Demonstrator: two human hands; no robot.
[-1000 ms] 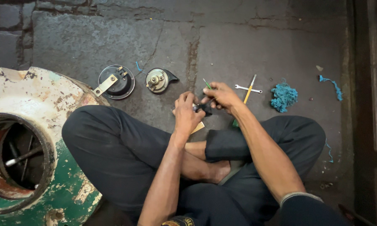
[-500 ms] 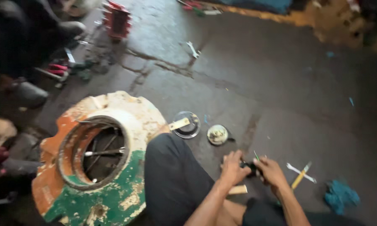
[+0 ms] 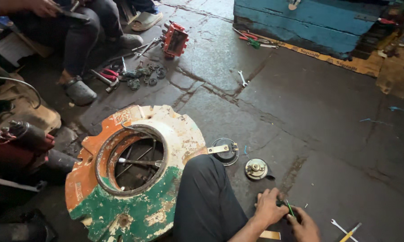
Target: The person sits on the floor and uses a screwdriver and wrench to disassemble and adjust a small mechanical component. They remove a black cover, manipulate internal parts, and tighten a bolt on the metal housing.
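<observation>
At the bottom of the head view my left hand point(image 3: 270, 207) and my right hand point(image 3: 306, 225) are closed together around a small dark part point(image 3: 282, 204), with a thin green-handled tool point(image 3: 290, 208) sticking up between them. I sit on the concrete floor with my dark-trousered knee point(image 3: 206, 192) to the left of the hands. A round metal horn-like part point(image 3: 256, 169) and a black round housing with a brass bracket point(image 3: 224, 150) lie just beyond my hands.
A large rusty white, orange and green round casing point(image 3: 130, 170) sits at my left. A spanner point(image 3: 341, 227) and yellow screwdriver point(image 3: 350, 233) lie at bottom right. Farther off are a red block point(image 3: 175, 39), scattered tools point(image 3: 130, 74), another seated person point(image 3: 76, 27) and a blue crate point(image 3: 309, 22).
The view has swung up and to the left, so my hands have dropped to the bottom edge and the far floor, red block and another person have come into sight. Both hands stay on the small part.
</observation>
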